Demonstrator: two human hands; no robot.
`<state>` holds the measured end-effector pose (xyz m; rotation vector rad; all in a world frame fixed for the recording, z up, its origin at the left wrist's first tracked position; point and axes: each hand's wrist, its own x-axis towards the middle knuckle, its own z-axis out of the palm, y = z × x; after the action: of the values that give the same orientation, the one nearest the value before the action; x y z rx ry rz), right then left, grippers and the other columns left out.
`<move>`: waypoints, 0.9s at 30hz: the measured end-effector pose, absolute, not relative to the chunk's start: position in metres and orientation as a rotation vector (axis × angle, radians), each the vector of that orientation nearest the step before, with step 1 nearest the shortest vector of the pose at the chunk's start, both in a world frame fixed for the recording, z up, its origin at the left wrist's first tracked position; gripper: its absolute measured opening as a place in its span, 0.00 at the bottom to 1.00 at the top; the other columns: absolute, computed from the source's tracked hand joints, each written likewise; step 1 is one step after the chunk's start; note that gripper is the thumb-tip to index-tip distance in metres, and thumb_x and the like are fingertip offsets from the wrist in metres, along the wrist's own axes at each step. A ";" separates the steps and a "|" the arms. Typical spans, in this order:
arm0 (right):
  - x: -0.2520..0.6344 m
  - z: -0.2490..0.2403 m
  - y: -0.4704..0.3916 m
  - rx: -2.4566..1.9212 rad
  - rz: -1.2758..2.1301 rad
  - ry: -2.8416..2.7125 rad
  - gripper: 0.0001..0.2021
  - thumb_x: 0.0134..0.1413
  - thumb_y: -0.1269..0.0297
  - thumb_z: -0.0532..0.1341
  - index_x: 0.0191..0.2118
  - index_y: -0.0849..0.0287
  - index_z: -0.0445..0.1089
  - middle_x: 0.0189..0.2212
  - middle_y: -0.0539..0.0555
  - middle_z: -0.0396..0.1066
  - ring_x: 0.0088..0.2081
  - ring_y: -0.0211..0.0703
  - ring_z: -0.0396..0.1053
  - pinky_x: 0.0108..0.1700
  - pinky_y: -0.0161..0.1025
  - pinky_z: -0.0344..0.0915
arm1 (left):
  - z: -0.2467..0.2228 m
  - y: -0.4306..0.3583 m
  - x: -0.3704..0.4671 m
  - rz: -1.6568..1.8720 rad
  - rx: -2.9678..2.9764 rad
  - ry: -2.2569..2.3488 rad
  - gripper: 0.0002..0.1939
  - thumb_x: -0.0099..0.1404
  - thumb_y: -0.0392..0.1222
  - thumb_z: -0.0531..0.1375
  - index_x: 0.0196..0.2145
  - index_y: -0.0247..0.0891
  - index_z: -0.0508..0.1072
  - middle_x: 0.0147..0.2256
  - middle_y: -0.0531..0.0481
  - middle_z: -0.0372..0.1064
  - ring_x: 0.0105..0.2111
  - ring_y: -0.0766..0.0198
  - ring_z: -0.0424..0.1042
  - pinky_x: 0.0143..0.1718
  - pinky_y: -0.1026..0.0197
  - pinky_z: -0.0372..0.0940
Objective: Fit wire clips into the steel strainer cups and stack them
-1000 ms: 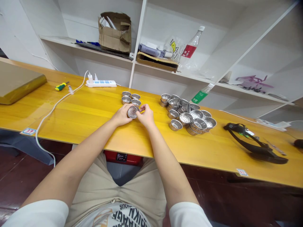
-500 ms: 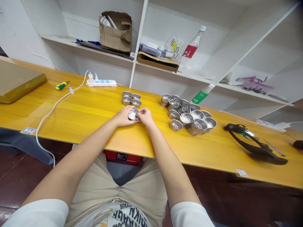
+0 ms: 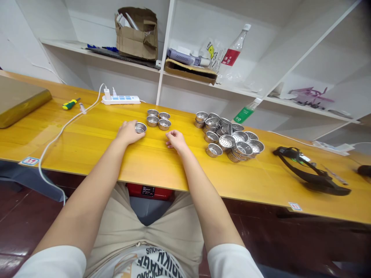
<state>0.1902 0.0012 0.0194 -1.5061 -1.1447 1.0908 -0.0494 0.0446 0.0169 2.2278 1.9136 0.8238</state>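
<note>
My left hand is wrapped round the side of a small perforated metal cup, whose open top faces up, at the near left of a small cluster. That cluster holds several like cups in two rows, just to the right of and behind the held one. Nothing is in my right hand, which rests low over the table with its fingers loosely curled and a little apart. To its right sits a bigger heap of the same perforated cups, some stacked and one tipped on its side.
A white power strip with a trailing cable and a yellow-green screwdriver lie at the back left. A green-labelled bottle stands behind the heap. A black strap headset lies on the right of the yellow table.
My left hand has carried the cup leftward, away from my right hand, to beside the small cluster. My right hand has let go of the cup and stayed near the same spot.
</note>
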 end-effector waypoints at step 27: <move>0.193 0.013 0.006 -1.507 1.040 -1.251 0.08 0.60 0.73 0.62 0.32 0.56 0.65 0.22 0.43 0.65 0.19 0.33 0.68 0.19 0.28 0.64 | 0.012 0.120 -0.035 1.155 1.690 1.920 0.26 0.56 0.37 0.68 0.52 0.41 0.67 0.50 0.41 0.75 0.52 0.47 0.75 0.59 0.44 0.69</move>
<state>0.1933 0.0061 0.0126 -1.5068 -1.2510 1.0399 -0.0348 0.1198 0.0120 1.6896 1.9197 1.1553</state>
